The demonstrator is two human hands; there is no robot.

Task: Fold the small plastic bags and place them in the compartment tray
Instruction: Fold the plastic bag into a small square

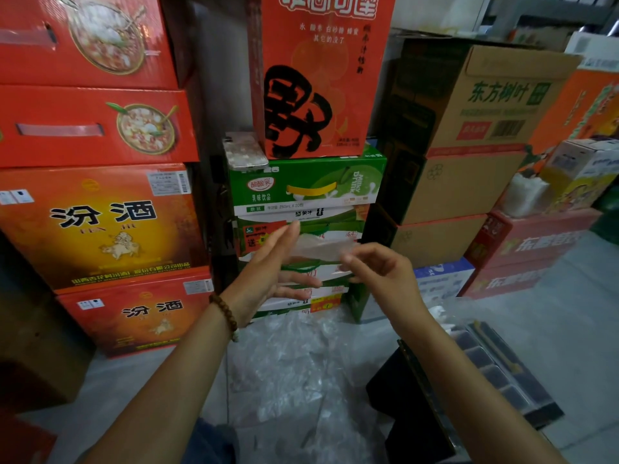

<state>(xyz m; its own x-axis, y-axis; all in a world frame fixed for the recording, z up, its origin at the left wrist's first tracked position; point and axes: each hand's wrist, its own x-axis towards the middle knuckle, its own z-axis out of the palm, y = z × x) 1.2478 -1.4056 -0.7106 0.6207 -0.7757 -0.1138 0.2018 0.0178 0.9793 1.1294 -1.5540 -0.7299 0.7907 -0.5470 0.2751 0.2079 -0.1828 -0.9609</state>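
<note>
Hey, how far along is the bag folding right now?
Done: nothing certain; the tray on the floor looks dark, and I cannot tell if folded bags lie in it. In hand: one clear bag, between the open left hand and the right hand, which pinches it. Left: the pile of loose bags on the floor.

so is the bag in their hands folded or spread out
Spread, not yet folded: the small bag lies flat between the open left hand and the right hand pinching its edge.
</note>
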